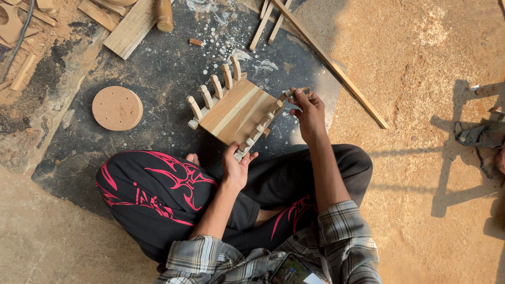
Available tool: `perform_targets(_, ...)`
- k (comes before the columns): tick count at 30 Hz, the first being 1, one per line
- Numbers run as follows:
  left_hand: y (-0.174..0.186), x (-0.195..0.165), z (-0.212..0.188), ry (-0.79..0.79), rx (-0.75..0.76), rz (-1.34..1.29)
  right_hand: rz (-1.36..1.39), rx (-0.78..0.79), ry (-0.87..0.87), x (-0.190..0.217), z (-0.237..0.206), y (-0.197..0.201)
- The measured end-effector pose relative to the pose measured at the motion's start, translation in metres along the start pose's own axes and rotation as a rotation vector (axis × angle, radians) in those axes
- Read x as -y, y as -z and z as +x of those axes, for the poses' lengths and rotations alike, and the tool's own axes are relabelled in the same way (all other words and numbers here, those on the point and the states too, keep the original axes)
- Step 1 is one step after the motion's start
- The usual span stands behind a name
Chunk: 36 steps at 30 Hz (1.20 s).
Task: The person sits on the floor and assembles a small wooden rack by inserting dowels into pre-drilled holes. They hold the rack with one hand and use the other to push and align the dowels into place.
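A small wooden rack [234,110] made of light planks rests on the dark floor patch in front of my crossed legs. A row of rounded pegs [214,87] stands up along its far side. A thin slat with small blocks [265,122] runs along its near right side. My left hand [236,165] grips the lower end of that slat. My right hand [307,110] pinches the slat's upper end at the rack's right corner.
A round wooden disc with small holes [117,108] lies to the left. Planks and offcuts [129,26] are piled at the top left. Long thin sticks [331,66] lie diagonally at the upper right. A dark cloth [481,134] sits at the right edge. Sawdust covers the ground.
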<state>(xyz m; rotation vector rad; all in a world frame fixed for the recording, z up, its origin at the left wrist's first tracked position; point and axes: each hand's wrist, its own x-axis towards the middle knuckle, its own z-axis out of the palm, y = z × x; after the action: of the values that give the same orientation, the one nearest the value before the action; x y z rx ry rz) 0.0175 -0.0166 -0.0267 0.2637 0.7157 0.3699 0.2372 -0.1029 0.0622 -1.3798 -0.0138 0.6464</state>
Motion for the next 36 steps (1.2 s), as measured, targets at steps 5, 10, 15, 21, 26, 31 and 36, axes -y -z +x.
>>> perform_targets(5,0.002,0.001,-0.002,0.001,-0.017,0.052,-0.039,0.104,0.001,-0.005,0.017,-0.009)
perform_targets(10,0.003,0.003,-0.004,-0.001,-0.016,0.024,-0.020,0.056,0.058,-0.010,0.021,-0.011)
perform_targets(15,0.003,0.003,-0.006,0.021,-0.071,0.029,-0.073,-0.031,0.113,-0.016,0.018,-0.014)
perform_targets(21,0.001,0.002,-0.009,0.005,-0.046,0.015,0.067,0.104,0.063,-0.013,0.015,-0.005)
perform_targets(26,0.001,0.004,-0.008,0.029,-0.070,0.005,-0.069,0.007,0.150,-0.021,0.018,-0.010)
perform_targets(31,0.004,0.008,-0.007,0.030,-0.083,0.015,-0.082,-0.005,0.147,-0.023,0.019,-0.008)
perform_targets(36,0.004,0.008,-0.008,0.011,-0.025,0.005,0.058,0.128,0.143,-0.021,0.016,-0.001)
